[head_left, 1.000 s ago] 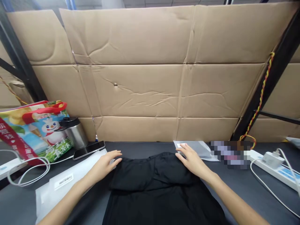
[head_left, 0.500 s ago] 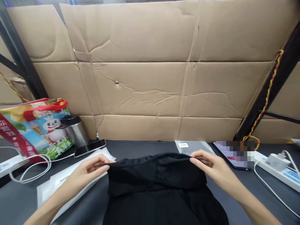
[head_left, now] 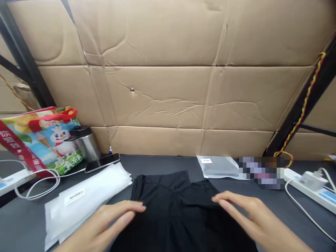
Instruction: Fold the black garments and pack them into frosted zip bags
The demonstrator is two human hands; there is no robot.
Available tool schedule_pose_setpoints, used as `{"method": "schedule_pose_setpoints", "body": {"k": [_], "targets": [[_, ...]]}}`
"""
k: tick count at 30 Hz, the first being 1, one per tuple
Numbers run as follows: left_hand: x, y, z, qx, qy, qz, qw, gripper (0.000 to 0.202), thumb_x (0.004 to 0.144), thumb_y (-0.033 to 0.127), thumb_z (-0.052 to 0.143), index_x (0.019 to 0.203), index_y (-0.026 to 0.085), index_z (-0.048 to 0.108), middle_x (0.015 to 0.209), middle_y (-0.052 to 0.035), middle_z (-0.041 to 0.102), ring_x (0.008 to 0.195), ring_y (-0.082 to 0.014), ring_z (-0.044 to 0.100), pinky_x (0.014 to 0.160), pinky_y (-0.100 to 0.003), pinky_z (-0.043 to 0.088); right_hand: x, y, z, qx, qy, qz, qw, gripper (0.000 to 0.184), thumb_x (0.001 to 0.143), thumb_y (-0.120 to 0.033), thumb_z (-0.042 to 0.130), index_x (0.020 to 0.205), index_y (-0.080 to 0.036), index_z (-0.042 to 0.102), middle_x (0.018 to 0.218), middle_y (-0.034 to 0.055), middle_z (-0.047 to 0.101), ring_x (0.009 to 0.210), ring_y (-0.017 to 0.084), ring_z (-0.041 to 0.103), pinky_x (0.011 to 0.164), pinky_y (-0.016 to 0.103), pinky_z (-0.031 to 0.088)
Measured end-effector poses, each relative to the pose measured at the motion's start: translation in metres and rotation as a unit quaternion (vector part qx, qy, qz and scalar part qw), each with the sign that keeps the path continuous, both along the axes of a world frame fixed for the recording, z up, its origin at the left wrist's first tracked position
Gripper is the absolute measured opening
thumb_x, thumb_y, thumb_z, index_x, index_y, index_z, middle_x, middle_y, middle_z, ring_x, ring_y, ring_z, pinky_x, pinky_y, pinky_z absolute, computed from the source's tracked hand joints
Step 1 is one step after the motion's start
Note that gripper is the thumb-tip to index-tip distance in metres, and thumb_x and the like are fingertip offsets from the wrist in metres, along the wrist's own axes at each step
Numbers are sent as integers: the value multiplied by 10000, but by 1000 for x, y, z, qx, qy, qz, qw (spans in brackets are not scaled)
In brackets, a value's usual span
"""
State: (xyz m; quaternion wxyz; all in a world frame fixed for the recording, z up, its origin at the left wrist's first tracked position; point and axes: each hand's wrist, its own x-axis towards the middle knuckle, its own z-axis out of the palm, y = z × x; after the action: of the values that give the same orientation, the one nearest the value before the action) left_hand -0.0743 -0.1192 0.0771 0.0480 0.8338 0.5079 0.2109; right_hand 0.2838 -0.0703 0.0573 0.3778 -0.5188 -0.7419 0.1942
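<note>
A pair of black leggings [head_left: 168, 206] with a wide, crossed waistband lies in front of me, its waist end pointing away and its near part running out of the bottom of the view. My left hand [head_left: 105, 224] is open over the left side of the leggings, fingers stretched out and thumb apart. At the right side my right hand [head_left: 249, 217] is also open, its fingertips at the fabric just below the waistband. Whether either hand presses on the cloth I cannot tell.
White plastic packets [head_left: 89, 199] with a barcode label lie on the left of the dark table [head_left: 157, 164]. Behind them are a phone [head_left: 102, 163], a steel flask [head_left: 88, 145] and a colourful bag [head_left: 52, 140]. A clear packet [head_left: 220, 166] and a power strip [head_left: 324, 194] are on the right.
Both hands have let go of the waistband's edge and come nearer to me. The leggings now lie flatter, with the crossed front of the waistband showing.
</note>
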Motion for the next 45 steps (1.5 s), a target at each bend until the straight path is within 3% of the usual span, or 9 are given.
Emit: {"method": "schedule_pose_setpoints", "body": {"k": [5,14,21,26,30,33,36,40,45], "targets": [[40,21,-19,-6,106,-96,990,587,930,398,501,1446,381,221,1459,17,352,1304,-280,387,1020,-463,408,-33,5,-15,5,-129,100,987,410,897,-428,470,1294,-337,517,1378,-10,476,1317,272,360,1106,512,242],[34,26,-51,11,161,-93,982,746,848,600,515,1463,354,170,1481,-54,296,1319,-393,312,1004,-605,323,-18,10,-53,-27,-231,97,968,660,837,-592,486,1419,-378,262,1514,0,182,1382,325,118,1094,593,141],[31,36,-63,43,183,-112,976,791,843,627,494,1471,358,96,1472,-49,315,1300,-376,362,1024,-534,340,-8,19,-23,-80,-233,111,963,617,857,-577,458,1415,-360,306,1502,24,240,1373,302,198,1085,536,241],[27,40,-76,73,217,-121,966,808,842,668,442,1479,318,90,1481,-51,304,1299,-369,370,1024,-502,327,27,88,-32,109,-344,-78,929,492,807,-220,533,1296,-170,504,1444,133,379,1362,344,235,1077,550,227],[31,42,-85,135,243,-94,956,724,893,619,398,1477,305,109,1468,-44,350,1294,-340,386,1039,-472,276,42,129,-49,167,-393,-85,900,438,708,26,443,1109,-74,590,1177,201,614,1179,333,508,1018,514,316],[45,43,-87,149,243,-99,953,690,908,611,378,1474,322,109,1432,-33,420,1269,-314,423,1036,-435,276,35,140,-39,177,-365,-77,911,328,779,18,379,986,-94,608,814,126,696,810,251,663,875,412,442],[65,42,-86,143,223,-99,959,719,885,648,381,1474,324,127,1415,-40,448,1250,-330,441,1025,-447,293,13,147,-14,195,-324,-78,923,273,880,-74,351,975,-122,602,793,116,687,729,234,657,720,345,481],[86,48,-75,142,164,-88,972,681,886,617,423,1458,285,261,1398,-62,474,1258,-333,433,1020,-478,324,-35,148,13,233,-280,5,931,277,935,-134,357,1020,-173,618,893,78,700,844,195,651,839,327,453],[72,89,-40,178,-27,48,983,374,950,325,450,1301,195,438,1253,-98,564,1170,-267,505,981,-446,402,-85,127,13,262,-250,146,921,273,919,-108,427,1001,-235,654,885,0,720,816,135,660,984,337,372]]}}
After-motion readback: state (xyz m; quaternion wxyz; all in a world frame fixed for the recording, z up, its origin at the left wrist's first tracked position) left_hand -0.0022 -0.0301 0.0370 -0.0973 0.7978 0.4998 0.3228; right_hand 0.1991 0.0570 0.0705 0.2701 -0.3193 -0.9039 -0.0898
